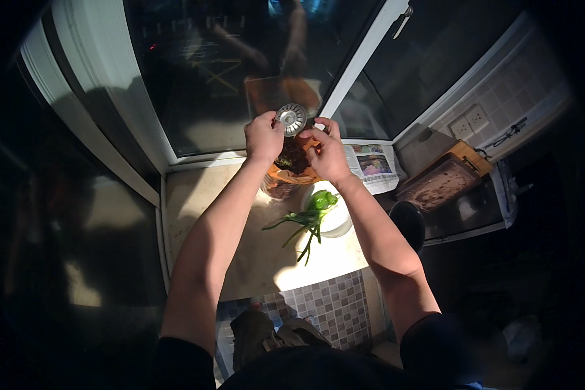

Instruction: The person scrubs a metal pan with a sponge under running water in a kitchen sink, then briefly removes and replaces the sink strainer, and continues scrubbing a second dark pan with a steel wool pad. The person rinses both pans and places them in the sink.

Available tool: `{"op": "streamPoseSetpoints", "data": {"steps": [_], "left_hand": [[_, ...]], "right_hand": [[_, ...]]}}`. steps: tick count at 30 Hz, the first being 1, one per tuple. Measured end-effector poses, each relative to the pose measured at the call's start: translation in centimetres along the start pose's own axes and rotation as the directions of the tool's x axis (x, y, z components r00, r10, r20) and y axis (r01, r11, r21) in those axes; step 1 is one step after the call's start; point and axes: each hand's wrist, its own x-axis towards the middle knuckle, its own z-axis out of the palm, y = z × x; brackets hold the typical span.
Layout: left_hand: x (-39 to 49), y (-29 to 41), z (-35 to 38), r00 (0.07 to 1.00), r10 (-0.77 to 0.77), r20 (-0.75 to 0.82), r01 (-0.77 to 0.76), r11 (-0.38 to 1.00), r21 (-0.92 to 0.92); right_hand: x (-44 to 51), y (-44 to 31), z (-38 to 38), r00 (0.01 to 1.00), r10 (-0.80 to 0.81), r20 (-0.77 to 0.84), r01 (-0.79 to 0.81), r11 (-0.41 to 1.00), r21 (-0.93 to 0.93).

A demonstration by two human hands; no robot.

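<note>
A round metal sink strainer [291,119] is gripped at its left edge by my left hand [265,136]. Beneath it stands a container lined with an orange plastic bag [292,176], with dark scraps inside. My right hand [329,151] is over the bag's right side, fingers bent and spread beside the strainer; whether they touch the bag is unclear. Nearer to me, a green pepper [321,200] and long green scallion leaves [304,224] lie on a round white container [339,222], the leaves hanging over its left side.
A newspaper [374,168] lies to the right, by a wooden board [468,156] and a stained clear plastic tray [441,183]. Glass windows [200,73] rise behind the pale countertop [195,204]. Wall sockets [469,121] are at the right.
</note>
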Motion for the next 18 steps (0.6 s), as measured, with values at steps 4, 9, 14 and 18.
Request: {"op": "streamPoseSetpoints", "data": {"steps": [4, 9, 14, 18], "left_hand": [[0.2, 0.1, -0.1, 0.999, 0.041, -0.014, -0.041, 0.999, 0.026], [0.5, 0.0, -0.1, 0.993, 0.115, -0.005, -0.115, 0.992, 0.054], [0.5, -0.2, -0.5, 0.987, 0.158, 0.018, -0.159, 0.977, 0.144], [0.5, -0.5, -0.8, 0.993, 0.118, 0.030, -0.121, 0.988, 0.101]], "right_hand": [[0.4, -0.3, -0.1, 0.994, 0.110, -0.006, -0.110, 0.992, 0.067], [0.3, 0.2, 0.5, 1.000, -0.011, 0.019, 0.012, 1.000, -0.015], [-0.2, 1.9, 1.7, 0.980, -0.186, -0.063, 0.173, 0.969, -0.176], [-0.2, 2.7, 2.2, 0.995, 0.038, -0.087, -0.042, 0.998, -0.039]]}}
